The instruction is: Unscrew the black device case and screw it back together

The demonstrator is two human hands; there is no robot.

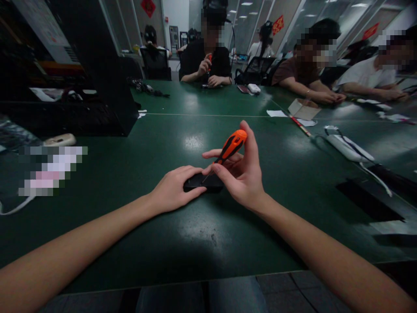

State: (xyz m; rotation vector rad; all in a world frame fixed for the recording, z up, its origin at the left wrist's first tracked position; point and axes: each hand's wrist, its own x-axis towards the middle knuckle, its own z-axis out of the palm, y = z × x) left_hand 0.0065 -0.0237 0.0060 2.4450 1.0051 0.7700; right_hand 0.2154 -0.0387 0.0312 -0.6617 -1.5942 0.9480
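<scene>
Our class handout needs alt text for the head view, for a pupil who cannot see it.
A person's right hand angles an orange-and-black screwdriver down at a black rectangular block, which the left hand holds on a green table. Opposite, another person in black holds an orange-handled tool.

Smooth plastic screwdriver handle [232, 145], glossy tabletop [156, 248]
</scene>
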